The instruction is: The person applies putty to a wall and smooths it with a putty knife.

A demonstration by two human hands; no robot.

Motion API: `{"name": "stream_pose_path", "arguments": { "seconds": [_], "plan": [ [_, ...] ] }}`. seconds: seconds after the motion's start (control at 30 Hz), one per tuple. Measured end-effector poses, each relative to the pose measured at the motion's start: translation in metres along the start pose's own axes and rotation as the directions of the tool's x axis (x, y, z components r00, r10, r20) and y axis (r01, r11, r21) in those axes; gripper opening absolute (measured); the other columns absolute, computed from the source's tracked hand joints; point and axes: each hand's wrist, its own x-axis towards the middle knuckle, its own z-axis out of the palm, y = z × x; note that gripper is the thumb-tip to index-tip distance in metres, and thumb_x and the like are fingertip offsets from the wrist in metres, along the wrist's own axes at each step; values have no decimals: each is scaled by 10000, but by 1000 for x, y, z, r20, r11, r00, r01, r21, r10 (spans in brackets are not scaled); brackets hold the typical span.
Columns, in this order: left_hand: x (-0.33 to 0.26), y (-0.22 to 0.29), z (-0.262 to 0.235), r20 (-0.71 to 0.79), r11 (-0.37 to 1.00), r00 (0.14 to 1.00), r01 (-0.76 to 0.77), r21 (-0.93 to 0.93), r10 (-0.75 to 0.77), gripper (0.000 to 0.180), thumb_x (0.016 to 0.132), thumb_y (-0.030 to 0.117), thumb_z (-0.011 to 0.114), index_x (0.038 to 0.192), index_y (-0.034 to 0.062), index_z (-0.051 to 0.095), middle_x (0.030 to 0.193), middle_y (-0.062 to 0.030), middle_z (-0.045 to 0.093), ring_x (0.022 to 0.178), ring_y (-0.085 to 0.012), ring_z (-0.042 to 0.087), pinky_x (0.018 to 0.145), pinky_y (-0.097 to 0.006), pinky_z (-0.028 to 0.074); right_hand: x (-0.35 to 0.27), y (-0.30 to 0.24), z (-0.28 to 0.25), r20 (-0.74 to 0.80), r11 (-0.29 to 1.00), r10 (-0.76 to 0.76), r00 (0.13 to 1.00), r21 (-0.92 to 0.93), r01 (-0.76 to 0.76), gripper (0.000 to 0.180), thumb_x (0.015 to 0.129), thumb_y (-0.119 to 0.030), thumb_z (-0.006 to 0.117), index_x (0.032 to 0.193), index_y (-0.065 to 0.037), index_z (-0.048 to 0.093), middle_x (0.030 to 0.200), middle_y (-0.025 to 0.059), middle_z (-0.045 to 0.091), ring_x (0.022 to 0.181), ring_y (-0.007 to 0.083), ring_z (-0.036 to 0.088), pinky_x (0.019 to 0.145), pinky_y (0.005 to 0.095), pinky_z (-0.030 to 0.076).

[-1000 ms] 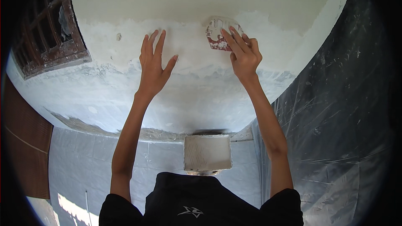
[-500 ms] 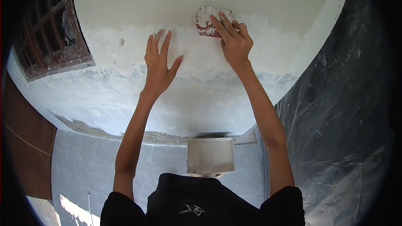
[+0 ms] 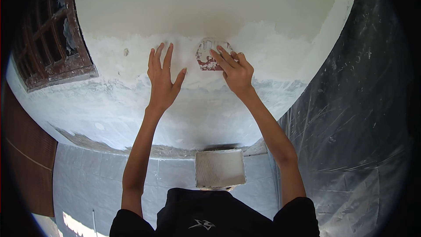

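Note:
My right hand [image 3: 239, 71] presses a flat, many-sided putty scraper [image 3: 208, 64] against the wall [image 3: 201, 8], fingers stretched over its face. The scraper is dark red under whitish smears. My left hand [image 3: 163, 83] holds nothing, its fingers spread up toward the wall left of the scraper; whether it touches the surface I cannot tell. The wall is greyish above and whiter below, with a ragged line between the two coats close to both hands. Below them, near my body, stands an open rectangular container [image 3: 220, 169] with pale paste or residue inside.
A brown wooden window frame [image 3: 59, 57] is at the upper left, with a brown ribbed panel [image 3: 28, 158] below it. Dark plastic sheeting [image 3: 346, 136] hangs along the right. Grey tiles [image 3: 173, 171] cover the floor, and a thin pale rod [image 3: 94, 223] stands at the lower left.
My right hand has drawn the scraper down the wall and slightly left. My left hand is a little lower, still spread.

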Motion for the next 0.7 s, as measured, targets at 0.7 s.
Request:
{"name": "stream_pose_path", "arguments": {
  "seconds": [0.7],
  "plan": [
    [1,14,4,-24,997,1000,3,-79,-4,706,943,235,642,1546,141,288,1574,-187,220,1464,-453,117,1142,-590,155,6,2,3,44,998,34,998,-56,-32,509,653,54,728,1100,-188,754,1107,-4,736,695,177,551,687,262,587]
  ]
}}
